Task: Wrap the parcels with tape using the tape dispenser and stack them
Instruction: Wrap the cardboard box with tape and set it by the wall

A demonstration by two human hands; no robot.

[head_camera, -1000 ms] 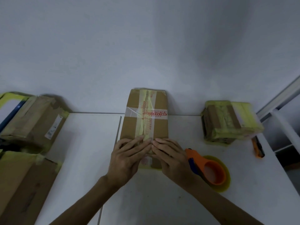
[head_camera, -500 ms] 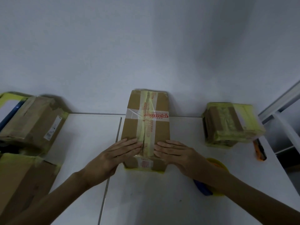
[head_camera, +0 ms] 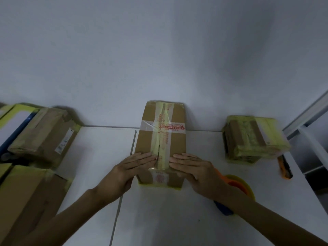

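Your left hand (head_camera: 127, 167) and right hand (head_camera: 197, 170) pressed flat on the centre box (head_camera: 147, 139) — uneven strokes risked wrinkling its tape (head_camera: 162, 141).

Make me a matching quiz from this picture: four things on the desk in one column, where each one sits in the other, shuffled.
1 middle parcel
2 tape dispenser
3 yellow-wrapped parcel
4 orange cutter

A farthest right
B pressed by left hand and right hand
C partly behind the right forearm
D back right, near the wall

Pairs: 1-B, 2-C, 3-D, 4-A
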